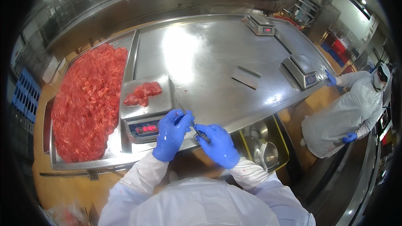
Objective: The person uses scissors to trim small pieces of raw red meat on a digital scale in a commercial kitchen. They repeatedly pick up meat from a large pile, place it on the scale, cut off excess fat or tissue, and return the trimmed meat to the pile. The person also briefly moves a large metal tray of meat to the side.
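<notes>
Both my hands are gloved in blue and held close together in front of the table edge. A slim metal tool that looks like scissors lies between them, its loops at my right fingers. My left hand is closed around its upper, blade-side part, beside the near scale. My right hand grips the loop end. Just left of my hands stands a digital scale with a lit red display. Several red pieces of raw meat rest on its plate. The tool's tip is partly hidden by my left fingers.
A large heap of raw meat fills the left tray. Farther off stand two more scales, and a flat metal plate lies mid-table. Below right is a yellow-rimmed bin with metal bowls. A co-worker touches the table's right corner.
</notes>
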Motion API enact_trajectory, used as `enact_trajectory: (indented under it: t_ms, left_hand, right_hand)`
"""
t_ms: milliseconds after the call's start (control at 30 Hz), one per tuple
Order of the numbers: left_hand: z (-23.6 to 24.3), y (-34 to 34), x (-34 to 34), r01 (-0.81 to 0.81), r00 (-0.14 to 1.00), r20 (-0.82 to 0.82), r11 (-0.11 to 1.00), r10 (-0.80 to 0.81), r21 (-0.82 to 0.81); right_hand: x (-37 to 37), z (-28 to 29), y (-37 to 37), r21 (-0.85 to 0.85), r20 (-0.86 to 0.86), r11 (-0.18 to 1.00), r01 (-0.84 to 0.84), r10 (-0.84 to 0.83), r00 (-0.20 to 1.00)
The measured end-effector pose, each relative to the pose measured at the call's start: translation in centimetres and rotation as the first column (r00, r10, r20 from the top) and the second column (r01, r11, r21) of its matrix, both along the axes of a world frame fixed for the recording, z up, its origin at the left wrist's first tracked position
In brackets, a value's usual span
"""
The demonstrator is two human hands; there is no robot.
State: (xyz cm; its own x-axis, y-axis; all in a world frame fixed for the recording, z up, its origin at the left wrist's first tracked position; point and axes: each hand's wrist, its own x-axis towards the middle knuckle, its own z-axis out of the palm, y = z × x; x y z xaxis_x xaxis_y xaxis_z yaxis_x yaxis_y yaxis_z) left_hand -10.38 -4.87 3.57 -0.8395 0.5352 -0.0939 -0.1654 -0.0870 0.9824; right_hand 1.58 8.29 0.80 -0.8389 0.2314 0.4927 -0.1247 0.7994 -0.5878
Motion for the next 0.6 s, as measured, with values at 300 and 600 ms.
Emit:
enact_trajectory:
  t_ms: [300,600]
  left_hand:
    - [1.8,-12.5,-5.1,0.150,0.983,-0.132,0.979,-0.132,0.137]
    - [2.9,-13.2,-6.7,0.012,0.997,-0.080,0.984,0.002,0.176]
  right_hand:
    - [-6.2,2.8,-10.1,-0.430,0.197,0.900,-0.072,0.171,0.965]
    - [-1.7,8.3,-5.7,-0.879,0.120,0.476,0.033,0.153,0.981]
